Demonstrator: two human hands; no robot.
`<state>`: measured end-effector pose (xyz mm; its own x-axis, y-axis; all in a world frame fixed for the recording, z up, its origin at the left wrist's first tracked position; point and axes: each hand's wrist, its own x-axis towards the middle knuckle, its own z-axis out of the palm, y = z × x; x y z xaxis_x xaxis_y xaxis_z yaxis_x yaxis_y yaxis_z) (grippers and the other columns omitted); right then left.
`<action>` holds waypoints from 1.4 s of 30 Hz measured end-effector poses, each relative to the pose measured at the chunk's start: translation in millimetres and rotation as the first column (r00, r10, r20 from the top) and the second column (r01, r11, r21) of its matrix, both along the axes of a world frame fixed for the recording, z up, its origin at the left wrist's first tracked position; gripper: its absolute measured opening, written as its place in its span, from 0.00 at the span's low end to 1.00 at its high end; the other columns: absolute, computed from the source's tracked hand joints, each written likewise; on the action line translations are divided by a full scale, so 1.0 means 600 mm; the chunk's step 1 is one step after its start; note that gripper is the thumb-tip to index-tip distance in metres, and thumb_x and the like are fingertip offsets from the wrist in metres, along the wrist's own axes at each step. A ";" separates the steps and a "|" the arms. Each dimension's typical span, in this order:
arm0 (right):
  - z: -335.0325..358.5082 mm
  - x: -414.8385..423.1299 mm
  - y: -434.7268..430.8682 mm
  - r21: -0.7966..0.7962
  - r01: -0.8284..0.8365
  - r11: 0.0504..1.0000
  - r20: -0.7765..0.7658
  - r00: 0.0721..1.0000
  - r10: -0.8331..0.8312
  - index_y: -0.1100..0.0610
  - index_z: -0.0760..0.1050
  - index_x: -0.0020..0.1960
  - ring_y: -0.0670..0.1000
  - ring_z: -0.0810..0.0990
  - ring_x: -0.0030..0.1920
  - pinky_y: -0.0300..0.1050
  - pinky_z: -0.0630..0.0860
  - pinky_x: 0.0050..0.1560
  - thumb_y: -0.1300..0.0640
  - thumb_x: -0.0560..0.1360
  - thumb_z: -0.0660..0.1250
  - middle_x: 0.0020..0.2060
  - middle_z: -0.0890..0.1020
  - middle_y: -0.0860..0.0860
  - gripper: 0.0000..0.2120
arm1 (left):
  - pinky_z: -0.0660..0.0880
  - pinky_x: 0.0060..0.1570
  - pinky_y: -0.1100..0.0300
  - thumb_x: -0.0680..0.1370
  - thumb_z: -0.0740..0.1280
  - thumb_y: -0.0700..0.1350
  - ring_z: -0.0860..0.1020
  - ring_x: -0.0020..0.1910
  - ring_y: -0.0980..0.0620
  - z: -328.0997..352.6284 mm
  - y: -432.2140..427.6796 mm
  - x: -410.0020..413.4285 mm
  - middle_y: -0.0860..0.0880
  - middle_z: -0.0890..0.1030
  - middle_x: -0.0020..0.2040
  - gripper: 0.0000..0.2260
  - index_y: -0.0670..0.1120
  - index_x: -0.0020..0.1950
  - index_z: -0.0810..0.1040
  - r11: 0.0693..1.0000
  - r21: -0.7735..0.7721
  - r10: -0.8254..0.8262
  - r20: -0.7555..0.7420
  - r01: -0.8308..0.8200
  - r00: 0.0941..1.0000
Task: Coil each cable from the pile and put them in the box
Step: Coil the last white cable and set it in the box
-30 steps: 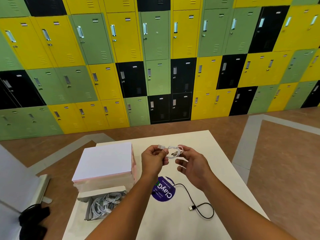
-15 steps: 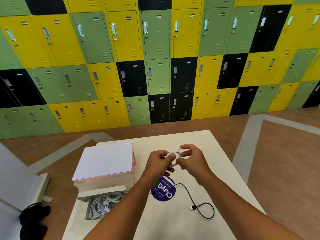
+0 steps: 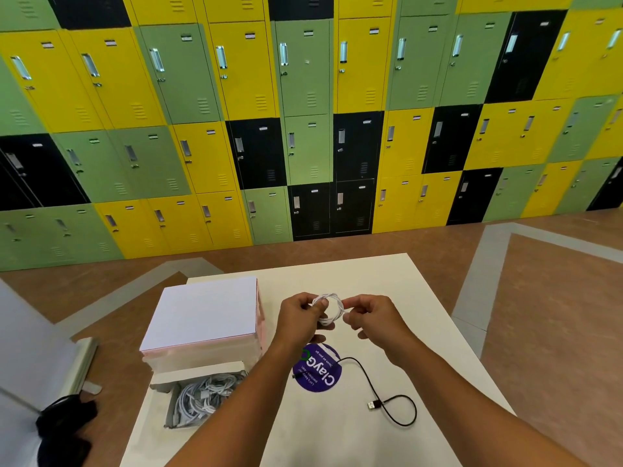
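Note:
A small white cable coil (image 3: 332,306) is held above the white table (image 3: 421,318) between both hands. My left hand (image 3: 300,320) grips its left side with fingers curled round the loops. My right hand (image 3: 372,316) pinches its right side. A black USB cable (image 3: 387,396) lies loose on the table near my right forearm, one end running to a round purple sticker (image 3: 317,369). The open box (image 3: 199,396) at the table's near left holds several coiled white cables.
A closed white box with pink sides (image 3: 205,315) stands behind the open box. A black object (image 3: 64,423) lies on the floor at the left. Yellow, green and black lockers (image 3: 310,112) line the far wall.
My hands closed together on the white cable and then drew slightly apart, leaving it wound into a tight ring between them. The black cable has not moved.

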<state>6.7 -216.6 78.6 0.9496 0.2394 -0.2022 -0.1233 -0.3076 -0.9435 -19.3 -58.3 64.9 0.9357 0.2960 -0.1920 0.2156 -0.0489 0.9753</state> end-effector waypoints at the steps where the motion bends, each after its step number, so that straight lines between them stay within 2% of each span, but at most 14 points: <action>1: 0.000 0.000 -0.002 0.004 0.028 1.000 0.001 1.000 -0.028 0.56 0.82 0.53 0.48 0.79 0.40 0.40 0.75 0.39 0.64 0.76 0.71 0.41 0.84 0.52 0.07 | 0.81 0.32 0.57 0.81 0.68 0.45 0.86 0.39 0.49 0.003 0.002 -0.001 0.44 0.86 0.45 0.05 0.46 0.55 0.80 0.999 -0.017 -0.040 -0.007 0.040 0.999; 4: -0.003 -0.001 -0.005 0.041 0.088 0.995 0.007 0.996 -0.088 0.55 0.83 0.48 0.46 0.79 0.40 0.37 0.72 0.39 0.63 0.76 0.72 0.40 0.84 0.49 0.05 | 0.82 0.34 0.55 0.80 0.69 0.48 0.86 0.39 0.48 0.008 0.006 -0.003 0.44 0.86 0.43 0.07 0.47 0.55 0.80 0.993 -0.019 -0.113 0.000 0.113 0.994; 9: -0.006 -0.006 0.000 0.086 0.136 0.987 -0.015 0.991 -0.135 0.55 0.84 0.45 0.45 0.78 0.38 0.38 0.71 0.37 0.63 0.75 0.73 0.37 0.84 0.48 0.04 | 0.82 0.37 0.53 0.82 0.67 0.43 0.86 0.38 0.45 0.005 0.001 -0.003 0.42 0.84 0.42 0.05 0.43 0.51 0.82 0.997 -0.002 -0.074 0.083 0.075 0.994; 13: -0.001 -0.001 0.004 0.069 0.146 0.987 -0.005 0.989 -0.146 0.58 0.84 0.48 0.50 0.80 0.37 0.41 0.76 0.36 0.64 0.75 0.73 0.39 0.85 0.53 0.04 | 0.83 0.39 0.52 0.82 0.66 0.43 0.86 0.40 0.43 0.000 -0.004 -0.006 0.42 0.85 0.44 0.06 0.44 0.51 0.82 0.997 -0.056 -0.048 0.095 0.054 0.994; 17: 0.001 -0.001 0.005 0.134 0.114 0.984 -0.004 0.993 -0.115 0.59 0.83 0.48 0.53 0.84 0.39 0.46 0.84 0.43 0.62 0.74 0.74 0.40 0.86 0.56 0.04 | 0.84 0.43 0.46 0.81 0.67 0.43 0.86 0.40 0.43 0.000 -0.010 -0.005 0.43 0.86 0.44 0.05 0.44 0.51 0.83 0.998 -0.057 -0.033 0.104 0.039 0.994; 19: -0.002 -0.001 0.002 0.159 0.114 0.981 -0.001 0.993 -0.116 0.59 0.83 0.49 0.54 0.85 0.39 0.49 0.84 0.45 0.60 0.74 0.75 0.40 0.86 0.56 0.05 | 0.84 0.42 0.49 0.80 0.68 0.41 0.86 0.42 0.43 0.003 -0.007 -0.009 0.42 0.86 0.45 0.05 0.43 0.52 0.83 0.992 -0.111 -0.049 0.102 0.060 0.994; 22: -0.003 0.001 -0.003 0.165 0.153 0.974 -0.014 0.988 -0.152 0.61 0.83 0.47 0.55 0.85 0.37 0.48 0.84 0.43 0.64 0.74 0.73 0.38 0.86 0.58 0.02 | 0.83 0.43 0.53 0.78 0.71 0.39 0.86 0.44 0.42 0.002 -0.001 -0.016 0.41 0.86 0.47 0.06 0.40 0.54 0.83 0.981 -0.165 -0.091 0.079 0.103 0.993; 27: -0.004 0.000 0.002 0.218 0.209 0.953 -0.062 0.978 -0.200 0.64 0.82 0.48 0.57 0.85 0.38 0.46 0.83 0.41 0.66 0.76 0.71 0.39 0.86 0.60 0.02 | 0.84 0.48 0.49 0.78 0.72 0.42 0.86 0.44 0.42 -0.003 -0.002 -0.016 0.41 0.86 0.46 0.07 0.38 0.51 0.83 0.980 -0.197 -0.030 0.058 0.041 0.998; 32: 0.000 0.002 0.002 0.279 0.169 0.945 -0.066 0.985 -0.156 0.62 0.80 0.53 0.56 0.84 0.35 0.47 0.82 0.40 0.68 0.75 0.70 0.40 0.84 0.62 0.07 | 0.84 0.46 0.50 0.79 0.70 0.42 0.86 0.42 0.44 0.003 -0.004 -0.015 0.41 0.86 0.43 0.06 0.39 0.49 0.83 0.978 -0.205 -0.019 0.068 0.033 0.998; 36: 0.006 -0.002 -0.003 0.260 0.093 0.961 -0.031 0.996 -0.088 0.60 0.82 0.51 0.55 0.81 0.35 0.46 0.81 0.39 0.61 0.76 0.73 0.37 0.84 0.58 0.05 | 0.83 0.42 0.53 0.79 0.70 0.44 0.86 0.40 0.45 0.003 -0.010 -0.019 0.41 0.86 0.44 0.07 0.40 0.49 0.84 0.981 -0.185 -0.037 0.077 0.051 0.996; 39: 0.000 -0.002 0.000 0.283 0.155 0.947 -0.057 0.988 -0.145 0.63 0.81 0.49 0.57 0.83 0.35 0.48 0.82 0.40 0.62 0.77 0.71 0.39 0.85 0.61 0.04 | 0.82 0.41 0.54 0.80 0.69 0.46 0.86 0.43 0.44 0.002 -0.017 -0.023 0.43 0.86 0.46 0.09 0.41 0.52 0.84 0.973 -0.223 -0.047 0.072 0.062 0.996; 42: -0.005 -0.004 0.003 0.369 0.260 0.892 -0.153 0.964 -0.217 0.65 0.79 0.52 0.59 0.86 0.38 0.49 0.83 0.42 0.64 0.78 0.69 0.43 0.85 0.63 0.05 | 0.82 0.43 0.54 0.81 0.68 0.44 0.86 0.47 0.43 0.005 -0.021 -0.023 0.42 0.87 0.48 0.09 0.40 0.55 0.83 0.952 -0.283 -0.098 0.091 0.120 0.991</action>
